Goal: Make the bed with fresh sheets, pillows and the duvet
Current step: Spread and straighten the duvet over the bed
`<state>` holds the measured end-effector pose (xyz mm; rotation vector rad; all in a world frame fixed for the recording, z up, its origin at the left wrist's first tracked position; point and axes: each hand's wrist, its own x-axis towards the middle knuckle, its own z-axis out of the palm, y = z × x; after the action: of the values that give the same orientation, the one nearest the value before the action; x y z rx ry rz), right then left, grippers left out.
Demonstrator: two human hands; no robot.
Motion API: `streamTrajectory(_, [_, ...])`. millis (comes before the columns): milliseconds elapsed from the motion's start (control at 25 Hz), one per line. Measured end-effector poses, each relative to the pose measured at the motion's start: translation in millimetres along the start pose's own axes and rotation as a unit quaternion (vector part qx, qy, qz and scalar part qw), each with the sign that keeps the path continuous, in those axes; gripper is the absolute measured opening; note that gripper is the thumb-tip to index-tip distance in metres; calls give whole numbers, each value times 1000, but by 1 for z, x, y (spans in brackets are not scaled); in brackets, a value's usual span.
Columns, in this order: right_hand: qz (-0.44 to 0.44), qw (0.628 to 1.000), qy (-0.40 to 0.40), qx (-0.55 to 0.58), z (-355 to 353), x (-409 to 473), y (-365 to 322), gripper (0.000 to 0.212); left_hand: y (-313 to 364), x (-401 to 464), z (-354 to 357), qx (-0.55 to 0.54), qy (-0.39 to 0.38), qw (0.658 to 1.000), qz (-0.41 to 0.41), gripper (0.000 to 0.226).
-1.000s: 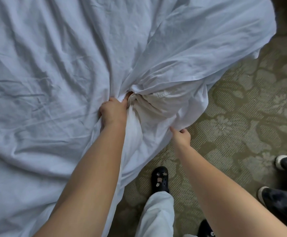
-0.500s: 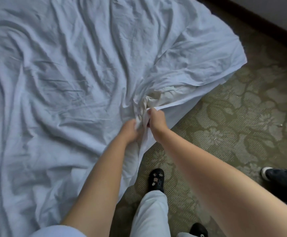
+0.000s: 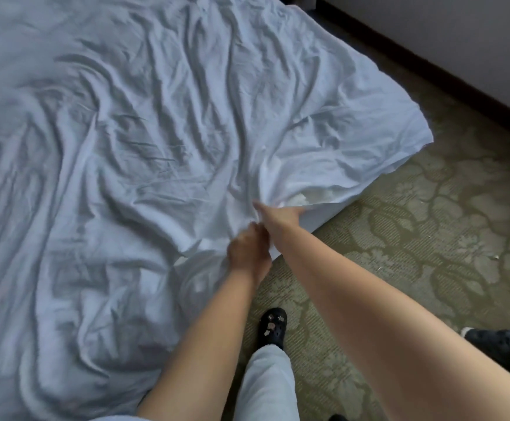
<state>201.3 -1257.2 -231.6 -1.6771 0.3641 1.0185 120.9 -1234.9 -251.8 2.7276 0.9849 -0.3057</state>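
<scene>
A bedroom, possibly a hotel room: a wide bed [image 3: 126, 147] under a rumpled white sheet [image 3: 323, 123], green floral-patterned carpet [image 3: 429, 226], and a dark baseboard [image 3: 429, 68] running along a pale wall [image 3: 460, 22].

- The rumpled white sheet [image 3: 132, 165] covers the bed on the left; open air lies above it.
- Patterned carpet [image 3: 429, 238] lies open on the right as far as the dark baseboard [image 3: 429, 60].
- A black clog [image 3: 273, 326] and another dark shoe [image 3: 502, 344] stand on the carpet.

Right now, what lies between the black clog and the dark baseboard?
In the head view, only bare patterned green carpet lies between the black clog and the dark baseboard; the white sheet's corner overhangs beside it.
</scene>
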Motion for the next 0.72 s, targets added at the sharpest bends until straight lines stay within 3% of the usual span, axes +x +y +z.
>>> streamTrajectory(80, [8,999,24,-30,-12,-11,10,72,7,-32,1,-25,-48,998,22,31])
streamTrajectory(200, [-23,989,67,-126,-32,-36,9,69,12,-58,-23,-52,-67,996,13,26])
streamTrajectory(400, [-219,958,128,-133,-82,-96,-34,66,57,-76,-93,-103,49,993,35,13])
streamTrajectory(520, [-177,963,112,-167,-110,-91,-7,59,61,-106,-51,-32,88,992,85,27])
streamTrajectory(600, [-148,969,94,-176,-114,-84,6,59,38,-117,-22,40,92,995,30,38])
streamTrajectory(720, [-154,972,100,-149,-105,-79,-4,64,0,-115,-18,64,41,988,-135,37])
